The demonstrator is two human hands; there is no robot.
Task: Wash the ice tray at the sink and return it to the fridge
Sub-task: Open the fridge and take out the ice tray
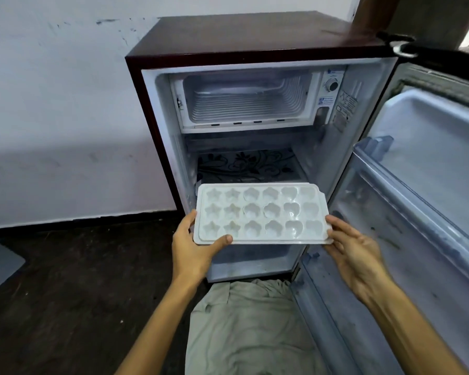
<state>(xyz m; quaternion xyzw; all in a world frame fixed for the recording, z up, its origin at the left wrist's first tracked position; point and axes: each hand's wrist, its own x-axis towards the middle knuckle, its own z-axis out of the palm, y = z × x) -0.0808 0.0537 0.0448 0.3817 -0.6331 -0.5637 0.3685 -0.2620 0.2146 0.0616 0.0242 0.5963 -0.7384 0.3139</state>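
Note:
A white ice tray (261,213) with star, flower and heart moulds is held level in front of the open small fridge (228,41). My left hand (192,246) grips its near left corner, thumb on the rim. My right hand (355,249) holds the right end, fingertips against the edge. The tray's cells look empty. Above it the freezer box (244,100) stands open and empty. A shelf with a floral pattern (247,165) lies just behind the tray.
The fridge door (423,169) is swung open to the right, beside my right arm. My knee in grey cloth (244,328) is below the tray. A white wall (52,117) is left of the fridge. The floor (79,280) is dark, with a grey object (0,262) at far left.

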